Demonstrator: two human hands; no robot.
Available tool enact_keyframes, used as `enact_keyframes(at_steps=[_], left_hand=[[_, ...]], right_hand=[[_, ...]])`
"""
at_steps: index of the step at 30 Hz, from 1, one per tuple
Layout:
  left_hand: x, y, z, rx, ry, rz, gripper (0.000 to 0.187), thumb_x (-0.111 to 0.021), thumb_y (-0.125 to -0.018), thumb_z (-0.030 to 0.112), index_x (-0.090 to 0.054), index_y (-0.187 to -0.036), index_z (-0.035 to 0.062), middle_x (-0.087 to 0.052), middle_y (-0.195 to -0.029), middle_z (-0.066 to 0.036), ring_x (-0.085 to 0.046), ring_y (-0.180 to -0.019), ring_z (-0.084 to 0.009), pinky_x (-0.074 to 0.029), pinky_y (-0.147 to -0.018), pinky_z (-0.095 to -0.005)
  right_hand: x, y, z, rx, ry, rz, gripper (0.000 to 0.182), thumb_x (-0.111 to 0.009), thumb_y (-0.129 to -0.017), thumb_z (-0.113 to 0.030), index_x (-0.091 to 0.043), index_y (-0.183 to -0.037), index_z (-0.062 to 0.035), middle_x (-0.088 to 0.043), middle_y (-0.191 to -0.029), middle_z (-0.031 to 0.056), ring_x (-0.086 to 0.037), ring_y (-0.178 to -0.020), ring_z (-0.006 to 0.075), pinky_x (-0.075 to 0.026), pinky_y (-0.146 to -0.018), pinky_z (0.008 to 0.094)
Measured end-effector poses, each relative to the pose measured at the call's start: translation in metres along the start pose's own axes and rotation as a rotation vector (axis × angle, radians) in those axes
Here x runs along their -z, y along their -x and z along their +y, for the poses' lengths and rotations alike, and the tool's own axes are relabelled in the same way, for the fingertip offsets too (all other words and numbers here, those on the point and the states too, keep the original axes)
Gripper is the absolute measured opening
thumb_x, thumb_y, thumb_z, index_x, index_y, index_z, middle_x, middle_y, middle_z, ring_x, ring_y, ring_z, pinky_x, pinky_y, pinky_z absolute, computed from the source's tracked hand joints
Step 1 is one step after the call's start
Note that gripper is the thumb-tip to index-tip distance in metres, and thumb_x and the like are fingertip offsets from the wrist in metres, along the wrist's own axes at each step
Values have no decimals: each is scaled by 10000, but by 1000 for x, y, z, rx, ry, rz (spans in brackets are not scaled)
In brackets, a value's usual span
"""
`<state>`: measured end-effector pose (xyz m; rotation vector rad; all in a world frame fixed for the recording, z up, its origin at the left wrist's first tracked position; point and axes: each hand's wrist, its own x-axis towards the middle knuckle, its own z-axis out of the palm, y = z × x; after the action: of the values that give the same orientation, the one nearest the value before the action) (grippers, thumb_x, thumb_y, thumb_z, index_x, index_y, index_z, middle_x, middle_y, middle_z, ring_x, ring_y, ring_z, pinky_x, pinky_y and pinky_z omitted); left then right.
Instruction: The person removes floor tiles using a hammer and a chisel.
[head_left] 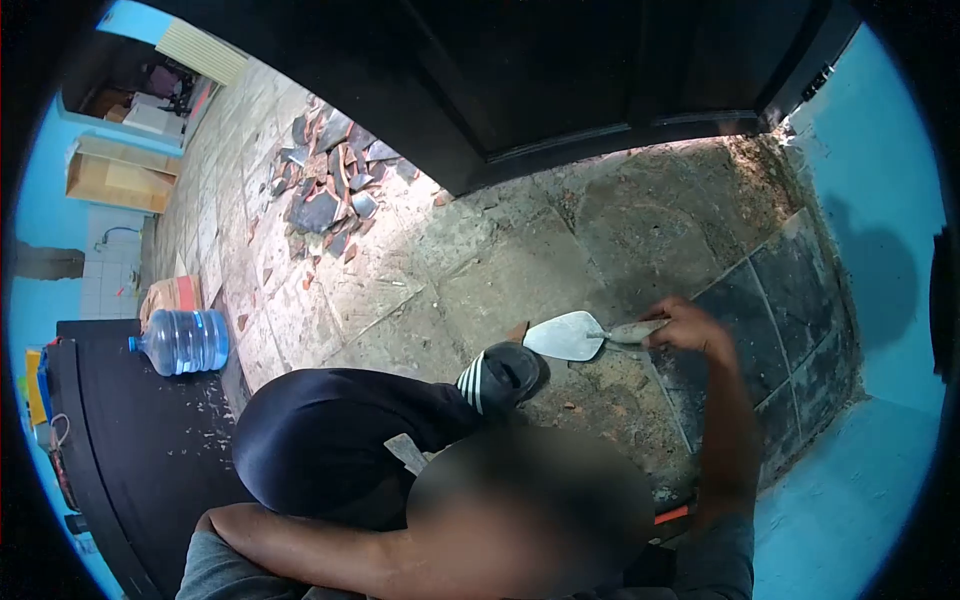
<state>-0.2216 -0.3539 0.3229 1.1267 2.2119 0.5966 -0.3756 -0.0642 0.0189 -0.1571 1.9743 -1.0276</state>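
My right hand (684,331) is closed round the handle of a trowel (565,337). The trowel's pale, flat blade points left, low over the rough floor and close to the tip of my dark sandal (511,372). My left forearm (300,545) lies across the bottom of the view, near my bent knee (310,430). A dark blurred patch hides my left hand, so its fingers do not show. A short, flat grey piece (405,453) sticks out beside that patch; what it belongs to is hidden.
Dark tiles (770,325) border the blue wall (890,430) at right. A black door (560,80) stands ahead. Broken tile pieces (335,180) lie heaped beyond it. A water bottle (185,342) lies on its side at left. Something orange (673,515) shows below my right arm.
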Motion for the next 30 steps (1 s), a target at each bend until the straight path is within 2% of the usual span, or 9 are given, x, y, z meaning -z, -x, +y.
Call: enact_keyframes(at_steps=[5,8,10,12,15,18,22,28,30], left_hand=[[1,13,1,45,9,-91,415,-612,-799,195,-659,-1184,46,-653,-961,-116,-651,-953,-288,-547,-804,-389],[-6,17,-2,14,79,-125,465,-597,-821,199,-591,-1251,24,-612,-994,-116,-648,-938,-290,-579,-755,-382],[-7,15,0,30,54,-143,451,-568,-838,215,-597,-1253,42,-616,-995,-96,-649,-941,-254,-579,-740,-357],[-5,13,4,55,10,-198,457,-578,-831,211,-596,-1257,46,-616,-995,-99,-649,-940,-257,-579,-736,-351],[-14,15,11,32,-47,-186,459,-584,-826,206,-596,-1258,52,-617,-1003,-100,-650,-939,-257,-579,-726,-344],[-14,14,15,-2,-62,-203,445,-581,-828,197,-600,-1250,57,-624,-1025,-99,-652,-937,-255,-583,-724,-340],[-22,8,21,-71,-97,-157,424,-577,-827,189,-610,-1226,51,-638,-1041,-95,-653,-923,-251,-582,-722,-336],[-31,-23,40,-224,-102,-151,346,-579,-821,182,-666,-1119,31,-665,-945,-90,-662,-879,-224,-569,-756,-337],[-39,-39,39,-247,-97,-229,422,-621,-786,188,-637,-1187,56,-651,-982,-99,-649,-888,-264,-566,-745,-371]], right_hand=[[-53,-47,3,42,-170,-90,439,-818,-768,-159,-716,-1182,-51,-742,-968,95,-695,-813,198,-543,-714,353],[-88,-81,-56,178,-89,-93,364,-795,-809,-104,-695,-1139,12,-716,-904,67,-642,-684,120,-511,-602,301],[-110,-99,-111,239,-161,81,356,-777,-824,-146,-699,-1135,8,-705,-855,58,-632,-651,115,-499,-592,293],[-120,-111,-151,269,-553,73,380,-771,-786,-193,-717,-1106,3,-732,-872,117,-684,-718,159,-533,-647,331],[-98,-95,-182,268,-152,-51,373,-769,-790,-184,-715,-1106,7,-733,-844,128,-688,-693,157,-533,-636,328],[-90,-62,-148,415,168,171,381,-777,-800,-198,-710,-1103,22,-729,-816,136,-676,-640,150,-528,-597,318],[-75,-23,-58,170,-392,123,420,-778,-820,-203,-683,-1163,19,-730,-847,95,-662,-643,136,-513,-585,296],[-29,77,35,122,-560,320,395,-725,-911,-262,-675,-1181,22,-725,-946,81,-631,-655,133,-499,-606,270],[-18,106,70,104,-734,406,416,-696,-943,-315,-674,-1185,23,-724,-965,82,-642,-726,131,-499,-654,268]])
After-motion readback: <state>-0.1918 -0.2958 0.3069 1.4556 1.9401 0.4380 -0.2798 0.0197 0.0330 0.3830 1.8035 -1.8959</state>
